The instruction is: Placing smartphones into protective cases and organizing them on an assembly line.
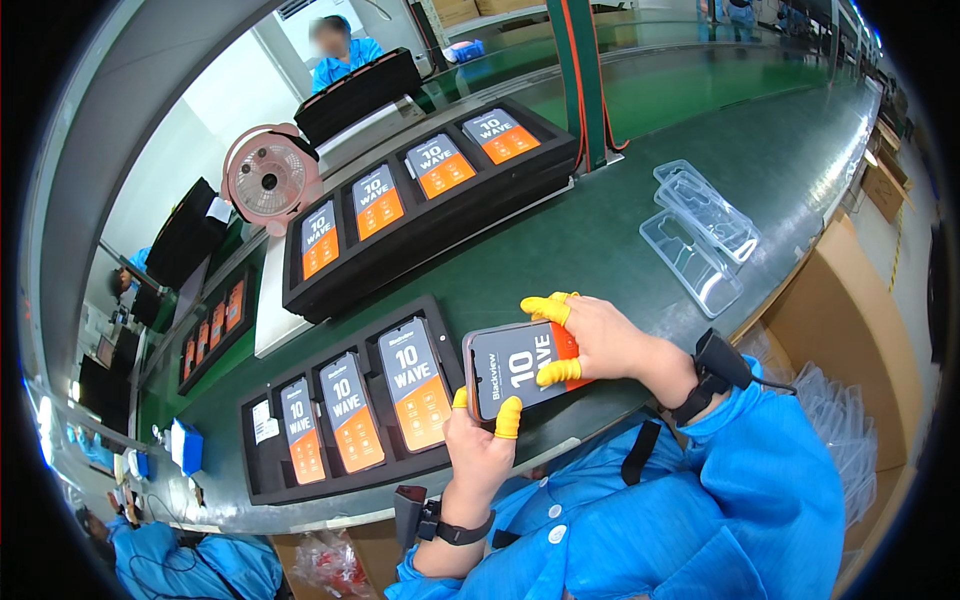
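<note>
1. Looking down from the head camera, both hands meet over the near edge of the green bench (600,250), and between them sits a phone (515,368) with an orange and grey printed film on its screen.
2. The left hand (478,445) comes up from below, fingers curled around the phone's lower left corner; a yellow finger cot shows on its thumb (508,418), which presses onto the screen.
3. The right hand (600,340) clamps the phone's right end, fingers closed on the edge, yellow cots on the fingertips (548,308) above and on the thumb below.
4. The phone is held lifted, just right of a black tray (262,470) that carries three more phones of the same kind, side by side.
5. Further back, a second black tray (300,290) holds four such phones in a row.
6. To the right, well apart from the hands, clear plastic phone cases (700,225) lie loosely stacked on the bench.
7. A pink desk fan (268,178) stands at the far left, and black wrist straps sit on both blue sleeves.
</note>
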`<state>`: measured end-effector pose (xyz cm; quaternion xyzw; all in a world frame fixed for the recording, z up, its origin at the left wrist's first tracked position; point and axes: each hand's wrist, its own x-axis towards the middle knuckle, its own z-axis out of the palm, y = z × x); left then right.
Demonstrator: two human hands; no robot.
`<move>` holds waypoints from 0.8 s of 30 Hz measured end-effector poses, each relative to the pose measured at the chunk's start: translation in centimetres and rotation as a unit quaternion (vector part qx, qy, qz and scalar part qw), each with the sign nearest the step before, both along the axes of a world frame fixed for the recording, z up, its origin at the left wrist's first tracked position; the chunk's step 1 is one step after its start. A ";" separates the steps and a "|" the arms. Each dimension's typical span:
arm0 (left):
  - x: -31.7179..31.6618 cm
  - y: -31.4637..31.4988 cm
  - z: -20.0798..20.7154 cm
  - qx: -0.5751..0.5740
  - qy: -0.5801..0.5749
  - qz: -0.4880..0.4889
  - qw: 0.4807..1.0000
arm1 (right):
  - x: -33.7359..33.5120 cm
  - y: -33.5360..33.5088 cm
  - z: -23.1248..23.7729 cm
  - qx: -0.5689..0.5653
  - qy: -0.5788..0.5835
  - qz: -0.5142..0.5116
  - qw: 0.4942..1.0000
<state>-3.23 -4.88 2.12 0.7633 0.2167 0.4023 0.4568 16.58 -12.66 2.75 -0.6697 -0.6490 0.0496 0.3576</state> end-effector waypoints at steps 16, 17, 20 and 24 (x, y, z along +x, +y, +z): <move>-2.0 1.1 2.0 -0.033 0.136 -0.200 0.970 | -4.7 1.2 0.9 0.116 0.457 0.042 0.881; -1.9 0.7 1.5 -0.028 0.109 -0.189 0.975 | -5.6 1.3 2.0 0.100 0.496 0.105 0.856; -2.7 1.3 -0.1 -0.006 0.096 -0.113 0.989 | -7.0 2.6 2.8 0.105 0.473 0.172 0.858; -4.2 2.0 0.5 0.121 0.150 0.027 0.981 | -9.4 4.8 1.9 0.219 0.499 0.128 0.829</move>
